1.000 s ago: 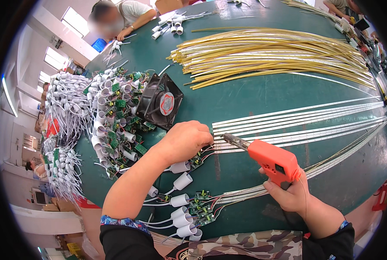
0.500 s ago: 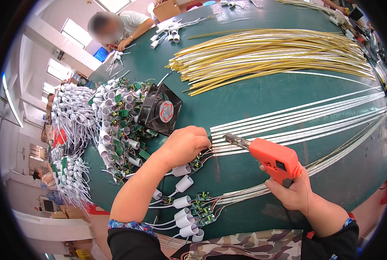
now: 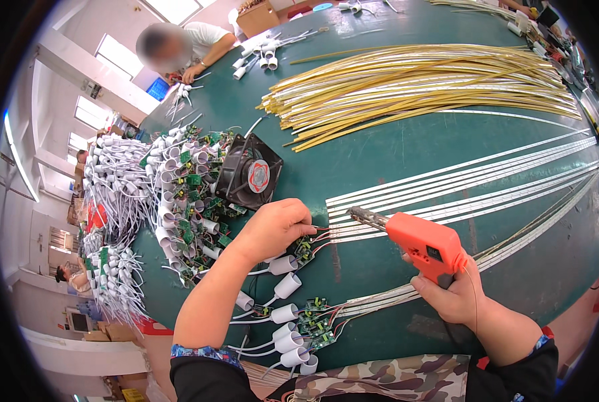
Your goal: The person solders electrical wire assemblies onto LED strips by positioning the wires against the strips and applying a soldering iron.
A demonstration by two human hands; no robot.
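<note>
My right hand [image 3: 452,295] is wrapped round the handle of an orange soldering gun [image 3: 423,242]. The gun's metal tip [image 3: 366,217] points left, over the near ends of several thin white LED strips [image 3: 406,208]. Left of these ends, my left hand [image 3: 278,226] pinches a thin red wire [image 3: 321,228]. Just below its fingers sits a small green circuit board [image 3: 304,250], with wires running to the strips and a white plastic socket [image 3: 282,265] beside it. Closer to me, more boards [image 3: 316,325] and white sockets are wired to a second group of strips [image 3: 380,299].
A black fan [image 3: 249,173] stands beyond my left hand. Left of it lies a heap of white sockets [image 3: 168,201] with boards and cables. A bundle of yellow-backed strips [image 3: 413,90] lies at the back. Across the green table [image 3: 353,161], another person [image 3: 205,43] works.
My left hand has shifted slightly left and down, away from the strip ends, showing more of the red wire. The soldering gun has hardly moved.
</note>
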